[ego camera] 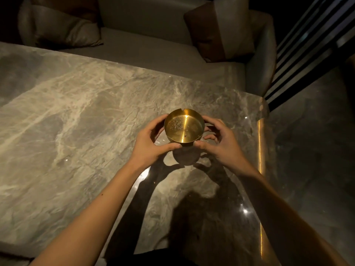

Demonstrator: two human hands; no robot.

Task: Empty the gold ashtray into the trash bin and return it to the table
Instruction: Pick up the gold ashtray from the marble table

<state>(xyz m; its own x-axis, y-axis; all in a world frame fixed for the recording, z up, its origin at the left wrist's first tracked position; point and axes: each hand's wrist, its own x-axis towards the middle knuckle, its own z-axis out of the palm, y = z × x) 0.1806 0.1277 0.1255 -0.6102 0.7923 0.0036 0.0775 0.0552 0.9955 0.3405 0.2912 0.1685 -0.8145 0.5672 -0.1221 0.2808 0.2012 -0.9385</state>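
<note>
Dim room, warm light from overhead; a grey sofa (153, 45) with cushions runs behind a large marble table (76, 112), and dark slatted panels (307, 54) stand to the right past the table's corner. No trash bin shows anywhere in this view, so its direction cannot be told. Both bare forearms reach forward over the table's near right part. The gold ashtray (184, 127) sits between the two hands, straight ahead of the person and close to the table's right edge. It is round, so it has no long axis; its open mouth faces up with a slight tilt toward the camera, one rim notch on the far side. A scatter of grey ash (176, 123) lies in the left half of its floor, plus a dark speck nearer the front. Its shadow falls on the marble below and nearer the person, apart from its base, which suggests it is raised off the surface; actual contact with the table cannot be confirmed. Left hand (151, 144) cups the left wall, thumb under the near rim, fingers curled behind. Right hand (217, 143) mirrors it on the right wall, thumb at the near rim. Both hands equally near, both gripping. Judgement: carry must keep the mouth level or ash spills.
</note>
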